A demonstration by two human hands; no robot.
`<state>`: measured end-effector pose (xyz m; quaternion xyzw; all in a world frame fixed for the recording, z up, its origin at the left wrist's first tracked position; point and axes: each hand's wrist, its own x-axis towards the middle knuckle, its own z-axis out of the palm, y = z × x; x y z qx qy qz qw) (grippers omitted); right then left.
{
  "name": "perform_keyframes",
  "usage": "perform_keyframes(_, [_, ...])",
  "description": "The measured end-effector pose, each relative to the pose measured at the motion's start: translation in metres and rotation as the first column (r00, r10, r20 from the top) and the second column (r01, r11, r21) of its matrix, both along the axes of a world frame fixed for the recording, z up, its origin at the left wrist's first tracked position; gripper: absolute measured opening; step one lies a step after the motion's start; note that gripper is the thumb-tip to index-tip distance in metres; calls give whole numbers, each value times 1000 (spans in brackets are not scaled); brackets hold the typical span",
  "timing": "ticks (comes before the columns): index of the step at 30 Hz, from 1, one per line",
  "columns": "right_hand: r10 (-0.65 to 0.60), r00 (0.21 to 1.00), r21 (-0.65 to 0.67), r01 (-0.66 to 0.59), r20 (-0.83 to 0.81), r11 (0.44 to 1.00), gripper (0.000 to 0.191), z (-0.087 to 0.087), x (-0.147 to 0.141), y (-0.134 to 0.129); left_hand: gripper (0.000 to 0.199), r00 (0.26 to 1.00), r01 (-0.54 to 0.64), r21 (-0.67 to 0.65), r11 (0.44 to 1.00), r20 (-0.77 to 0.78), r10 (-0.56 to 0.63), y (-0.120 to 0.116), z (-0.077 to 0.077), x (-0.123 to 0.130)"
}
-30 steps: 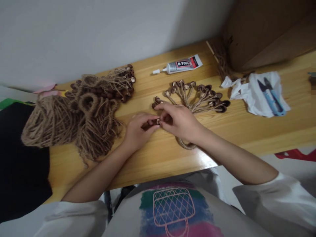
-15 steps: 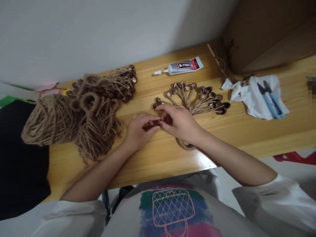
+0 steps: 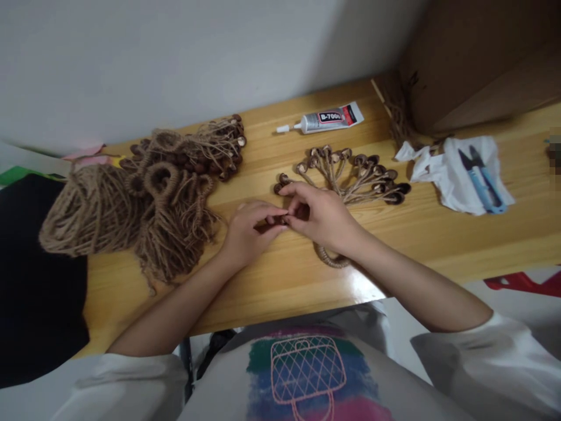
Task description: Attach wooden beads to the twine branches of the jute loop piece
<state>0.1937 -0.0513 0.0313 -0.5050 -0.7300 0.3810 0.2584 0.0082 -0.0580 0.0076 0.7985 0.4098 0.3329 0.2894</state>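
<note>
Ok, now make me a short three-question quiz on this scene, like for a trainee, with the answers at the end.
1. Which tool lies on the crumpled white wrapping? A) a hammer B) blue-handled snips C) a ruler
2. True or false: the left hand and right hand meet at the fingertips, around a small brown piece.
3. Fill in: the cord heap lies beside the person's ____ hand.
Key: 1 B; 2 true; 3 left.

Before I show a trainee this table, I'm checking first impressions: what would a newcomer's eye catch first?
Probably the bulky brown cord heaped on the left of the table. Next, the left hand and right hand at the centre, fingers meeting around a small brown piece. Then the blue snips on crumpled white material at the right.
</note>
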Motion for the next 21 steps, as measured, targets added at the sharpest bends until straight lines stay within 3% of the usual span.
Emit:
perform_keyframes(10, [87, 996, 5, -87, -7, 996, 36, 3, 7, 1, 12, 999, -23, -49, 999, -46, 21, 1, 2, 2])
perform_keyframes(21, [52, 999, 24, -52, 16, 998, 38, 1, 3, 1, 16, 999, -36, -85, 996, -22, 34, 1, 3, 3])
